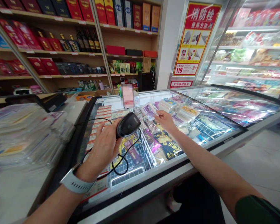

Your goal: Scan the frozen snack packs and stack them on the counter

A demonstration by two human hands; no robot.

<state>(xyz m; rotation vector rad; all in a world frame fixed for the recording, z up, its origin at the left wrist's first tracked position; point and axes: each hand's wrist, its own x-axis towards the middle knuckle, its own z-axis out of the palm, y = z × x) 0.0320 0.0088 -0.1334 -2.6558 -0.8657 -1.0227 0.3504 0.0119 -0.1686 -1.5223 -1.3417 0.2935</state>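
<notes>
A black handheld scanner [130, 124], smooth and rounded at its head, is held above the glass-topped freezer [154, 174] by the left hand [106, 141], its grip closed around the handle; a looping black cable [127, 165] is trailed from it. A flat, pale packet [149, 111] with a purple-and-white label is pinched at its near edge in the narrow grip of the right hand [164, 119], above the far part of the glass.

The scanner's handle is mostly covered by fingers, and an item [128, 96] at the freezer's back edge is masked by pixelation. The stacked packets [25, 137] on the white worktop [11, 193] at the left are blurred.

Wire baskets and bagged goods are seen through the glass. Beyond, shelves [74, 53] are lined with boxes and bottles, and a red-and-yellow poster [196, 39] is mounted beside glazed display shelving [254, 56].
</notes>
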